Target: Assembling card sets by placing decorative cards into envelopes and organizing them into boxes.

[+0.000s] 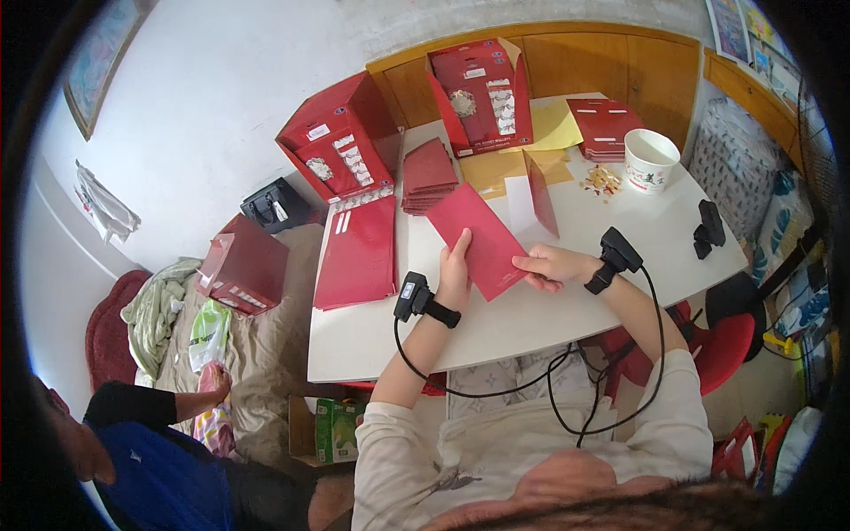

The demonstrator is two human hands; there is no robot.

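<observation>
In the head view, a red folder [482, 234] is being held tilted over the desk [354, 345], toward the middle of its near edge. It is being grasped from two sides: by the left fingers [462, 245] at its lower left and by the right fingers [534, 264] at its lower right. A crease is being risked, since thin stock is being pinched at only these places. Just beyond the right fingers, a card [538, 205] is being left standing; it could be getting knocked flat by a careless sweep. A cable [505, 391] is being hung past the near edge from the wrist straps [440, 311]; if it is being snagged there, the grip could be getting jerked. Toward the far right corner, loose bits [600, 180] are being kept beside a cup [651, 161]; both could be getting scattered by a bump. Along the left edge, a stack [354, 265] could be getting nudged off by an elbow.
</observation>
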